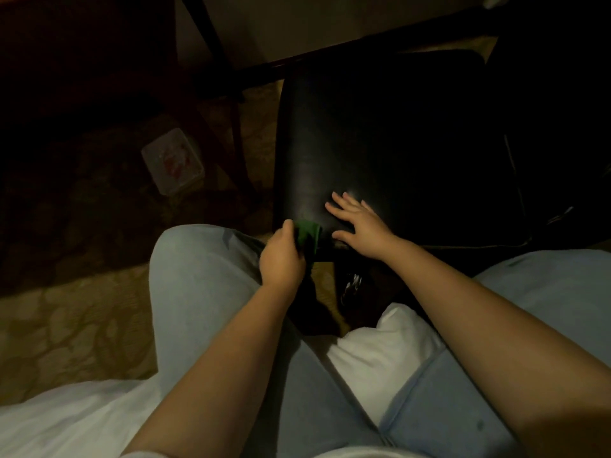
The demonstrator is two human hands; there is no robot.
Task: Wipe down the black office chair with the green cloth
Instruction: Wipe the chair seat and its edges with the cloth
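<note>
The green cloth (309,234) is bunched against the near left corner of the black office chair (380,133), lying over the front edge of the seat. My left hand (281,256) grips it, fingers curled round the fabric, thumb on top. Just to the right of the cloth my right hand (357,219) lies flat on the seat with its fingers straight and spread, palm down near the front edge, holding nothing. The two hands are close together but not touching.

The seat is smooth, dark and faintly shiny (a small glint shows just past my right fingertips); its far and right parts sink into shadow. Below the front edge a bit of bright metal (352,285) catches the light.

My knees in pale blue trousers (198,276) sit on either side of the near edge, with my white shirt (380,352) between them. The floor is a patterned brownish carpet (66,325). To the left of the chair a clear plastic box (173,161) lies on the carpet, beside dark furniture legs (231,133). The room is dim.
</note>
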